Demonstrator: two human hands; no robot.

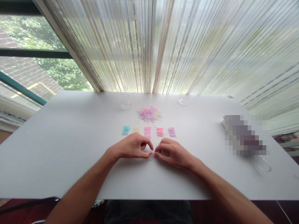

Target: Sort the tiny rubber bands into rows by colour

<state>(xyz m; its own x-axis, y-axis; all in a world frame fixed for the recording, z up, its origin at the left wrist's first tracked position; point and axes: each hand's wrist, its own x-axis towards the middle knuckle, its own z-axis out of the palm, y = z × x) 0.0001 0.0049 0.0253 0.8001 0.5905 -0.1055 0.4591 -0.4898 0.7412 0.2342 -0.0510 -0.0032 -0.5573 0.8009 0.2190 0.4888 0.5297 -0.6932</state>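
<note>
The hands are near each other, fingertips almost meeting. On the left hand [136,147] the thumb and index finger stand apart; the right hand [173,152] has its fingertips bunched, and whether they grip anything cannot be told. A small pale cluster of thin pieces [149,160] lies on the bench [70,161] directly below the fingertips, slightly nearer the left thumb, its long axis partly hidden. Beyond the hands, five colour-sorted stacks [160,132] form a row, with a mixed pastel heap [149,114] behind.
</note>
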